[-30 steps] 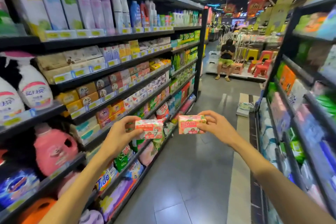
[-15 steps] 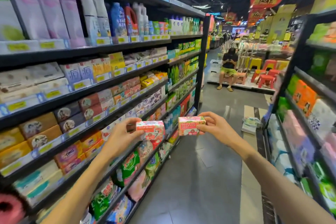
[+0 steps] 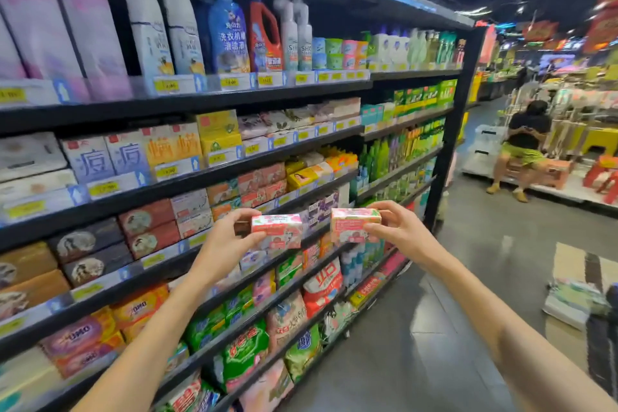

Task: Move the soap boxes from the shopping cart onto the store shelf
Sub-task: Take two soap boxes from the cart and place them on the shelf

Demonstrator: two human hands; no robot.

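I hold two pink and white soap boxes in the air in front of the store shelf. My left hand grips one soap box by its left end. My right hand grips the other soap box by its right end. Both boxes hover at the height of the middle shelf rows, a little out from the shelf edge. The shopping cart is out of view.
The dark shelf unit on my left is packed with soap boxes, detergent bottles and bagged powder. The grey aisle floor runs ahead. A person sits on a stool at the aisle's end. Stacked papers lie on the floor at right.
I have walked forward along the aisle, so the shelves slid leftward past me. Both hands kept their boxes and rose slightly toward the shelf.
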